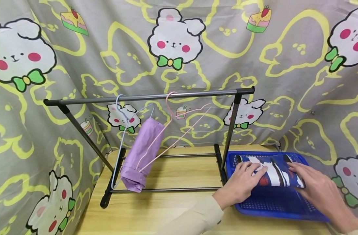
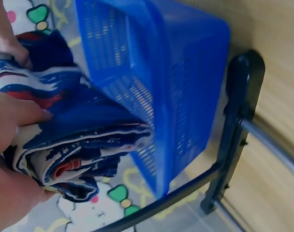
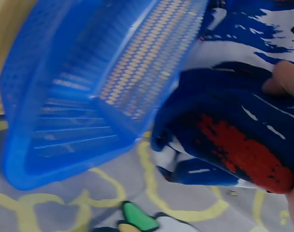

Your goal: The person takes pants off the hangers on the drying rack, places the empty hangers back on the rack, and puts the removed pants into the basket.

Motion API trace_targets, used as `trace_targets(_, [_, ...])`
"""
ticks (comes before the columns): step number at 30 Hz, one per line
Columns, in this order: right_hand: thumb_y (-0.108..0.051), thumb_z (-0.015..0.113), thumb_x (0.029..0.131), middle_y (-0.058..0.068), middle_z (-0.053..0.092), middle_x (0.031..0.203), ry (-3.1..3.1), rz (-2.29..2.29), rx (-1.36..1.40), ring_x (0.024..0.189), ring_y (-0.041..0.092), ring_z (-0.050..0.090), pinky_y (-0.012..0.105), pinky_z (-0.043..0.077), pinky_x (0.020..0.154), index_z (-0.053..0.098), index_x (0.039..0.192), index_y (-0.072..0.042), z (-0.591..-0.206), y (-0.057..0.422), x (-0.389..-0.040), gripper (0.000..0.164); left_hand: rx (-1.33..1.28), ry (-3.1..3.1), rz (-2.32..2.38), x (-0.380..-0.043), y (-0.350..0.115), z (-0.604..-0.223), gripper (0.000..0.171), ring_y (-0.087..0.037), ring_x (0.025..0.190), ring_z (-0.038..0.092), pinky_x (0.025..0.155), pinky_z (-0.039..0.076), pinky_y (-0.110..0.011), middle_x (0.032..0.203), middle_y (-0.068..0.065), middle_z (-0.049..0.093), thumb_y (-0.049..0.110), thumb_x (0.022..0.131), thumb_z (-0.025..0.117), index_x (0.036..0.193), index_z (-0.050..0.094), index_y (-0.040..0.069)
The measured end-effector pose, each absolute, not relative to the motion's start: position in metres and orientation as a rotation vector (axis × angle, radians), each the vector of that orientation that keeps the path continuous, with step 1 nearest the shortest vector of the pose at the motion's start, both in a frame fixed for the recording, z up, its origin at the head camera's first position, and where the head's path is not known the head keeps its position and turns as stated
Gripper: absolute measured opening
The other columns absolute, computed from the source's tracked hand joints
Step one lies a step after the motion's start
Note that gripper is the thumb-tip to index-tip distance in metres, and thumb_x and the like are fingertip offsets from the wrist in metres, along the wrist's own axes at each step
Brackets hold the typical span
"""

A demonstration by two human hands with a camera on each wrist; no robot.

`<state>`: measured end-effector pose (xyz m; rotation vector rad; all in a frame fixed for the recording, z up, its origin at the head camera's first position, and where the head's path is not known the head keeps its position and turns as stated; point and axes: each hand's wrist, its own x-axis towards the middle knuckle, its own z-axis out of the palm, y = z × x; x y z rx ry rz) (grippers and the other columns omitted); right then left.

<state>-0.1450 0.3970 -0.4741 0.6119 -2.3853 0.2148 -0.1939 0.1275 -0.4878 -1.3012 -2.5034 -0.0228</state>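
A folded garment [image 1: 274, 169] patterned in blue, white and red lies between both hands over the blue plastic basket [image 1: 280, 199]. Its left end is gripped by my left hand [image 1: 242, 183], thumb on top and fingers around the edge. At the other end my right hand [image 1: 317, 186] holds it, with fingers over the top. Rolled or stacked layers of the garment [image 2: 79, 150] show in the left wrist view. From the right wrist, a red patch stands out on the dark blue fabric [image 3: 243, 154], and the basket's slotted inside [image 3: 84, 125] appears beside it.
Left of the basket stands a dark metal rack [image 1: 196, 94] on a wooden table [image 1: 179, 209]. From its bar hang a blue hanger [image 1: 122, 143] bearing purple cloth [image 1: 142, 153] and a pink hanger [image 1: 179, 140]. Patterned curtains [image 1: 132, 49] surround the table.
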Motion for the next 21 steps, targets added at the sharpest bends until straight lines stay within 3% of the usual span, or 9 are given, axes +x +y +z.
trace_targets(2, [-0.057, 0.044, 0.102, 0.021, 0.069, 0.119, -2.371, 0.243, 0.623, 0.109, 0.034, 0.063, 0.020, 0.034, 0.112, 0.068, 0.124, -0.002, -0.482, 0.402, -0.149, 0.064, -1.265, -2.528, 0.003, -0.192, 0.135, -0.495, 0.085, -0.018, 0.138, 0.038, 0.115, 0.033, -0.036, 0.155, 0.003, 0.038, 0.027, 0.089, 0.079, 0.159, 0.031, 0.024])
trace_targets(4, [-0.030, 0.063, 0.088, 0.021, 0.069, 0.122, -2.370, 0.268, 0.626, 0.120, 0.028, 0.061, 0.010, 0.015, 0.114, 0.068, 0.127, -0.003, -0.489, 0.408, -0.152, 0.047, -1.219, -2.565, 0.031, -0.190, 0.142, -0.502, 0.092, -0.017, 0.139, 0.037, 0.115, 0.033, -0.037, 0.158, 0.005, 0.035, 0.033, 0.085, 0.083, 0.160, 0.029, 0.026])
trace_targets(7, [-0.003, 0.074, 0.056, 0.022, 0.068, 0.124, -2.374, 0.275, 0.625, 0.118, 0.035, 0.063, 0.010, 0.015, 0.114, 0.067, 0.130, -0.004, -0.500, 0.411, -0.158, 0.074, -1.165, -2.630, 0.053, -0.189, 0.149, -0.511, 0.100, -0.015, 0.142, 0.036, 0.115, 0.034, -0.038, 0.162, 0.010, 0.031, 0.038, 0.082, 0.085, 0.162, 0.025, 0.029])
trace_targets(9, [0.003, 0.080, 0.045, 0.022, 0.068, 0.124, -2.392, 0.266, 0.613, 0.112, 0.041, 0.065, 0.009, 0.015, 0.113, 0.066, 0.131, -0.005, -0.507, 0.413, -0.160, 0.087, -1.148, -2.667, 0.063, -0.190, 0.152, -0.517, 0.103, -0.014, 0.143, 0.035, 0.114, 0.034, -0.038, 0.163, 0.013, 0.029, 0.039, 0.082, 0.086, 0.162, 0.023, 0.031])
trace_targets(10, [0.005, 0.082, 0.043, 0.023, 0.068, 0.123, -2.401, 0.263, 0.611, 0.106, 0.045, 0.066, 0.008, 0.014, 0.112, 0.066, 0.131, -0.004, -0.510, 0.413, -0.161, 0.090, -1.146, -2.679, 0.068, -0.190, 0.153, -0.520, 0.103, -0.014, 0.143, 0.036, 0.114, 0.035, -0.037, 0.164, 0.013, 0.028, 0.040, 0.082, 0.086, 0.163, 0.022, 0.031])
trace_targets(12, [0.007, 0.085, 0.037, 0.023, 0.069, 0.123, -2.405, 0.246, 0.600, 0.101, 0.046, 0.066, 0.018, 0.032, 0.112, 0.066, 0.130, -0.005, -0.516, 0.414, -0.162, 0.096, -1.154, -2.695, 0.079, -0.192, 0.155, -0.526, 0.104, -0.013, 0.143, 0.036, 0.114, 0.035, -0.037, 0.164, 0.013, 0.027, 0.040, 0.083, 0.086, 0.163, 0.021, 0.031])
trace_targets(17, [0.011, 0.089, 0.035, 0.024, 0.069, 0.121, -2.416, 0.259, 0.584, 0.110, 0.040, 0.066, 0.019, 0.032, 0.113, 0.065, 0.130, -0.004, -0.532, 0.415, -0.165, 0.099, -1.174, -2.724, 0.094, -0.197, 0.158, -0.540, 0.102, -0.013, 0.144, 0.035, 0.115, 0.035, -0.037, 0.166, 0.014, 0.025, 0.039, 0.085, 0.084, 0.163, 0.019, 0.031])
trace_targets(19, [0.010, 0.090, 0.035, 0.027, 0.068, 0.119, -2.425, 0.283, 0.590, 0.109, 0.042, 0.066, 0.015, 0.023, 0.116, 0.065, 0.130, -0.003, -0.540, 0.413, -0.167, 0.099, -1.176, -2.755, 0.078, -0.199, 0.158, -0.546, 0.100, -0.012, 0.144, 0.036, 0.116, 0.034, -0.037, 0.165, 0.016, 0.026, 0.038, 0.086, 0.084, 0.163, 0.020, 0.033])
trace_targets(21, [0.007, 0.093, 0.036, 0.029, 0.068, 0.119, -2.441, 0.279, 0.588, 0.106, 0.046, 0.066, 0.029, 0.039, 0.112, 0.064, 0.130, -0.001, -0.549, 0.412, -0.170, 0.099, -1.179, -2.782, 0.055, -0.201, 0.157, -0.551, 0.097, -0.010, 0.143, 0.039, 0.116, 0.035, -0.037, 0.164, 0.018, 0.028, 0.034, 0.087, 0.083, 0.163, 0.023, 0.035])
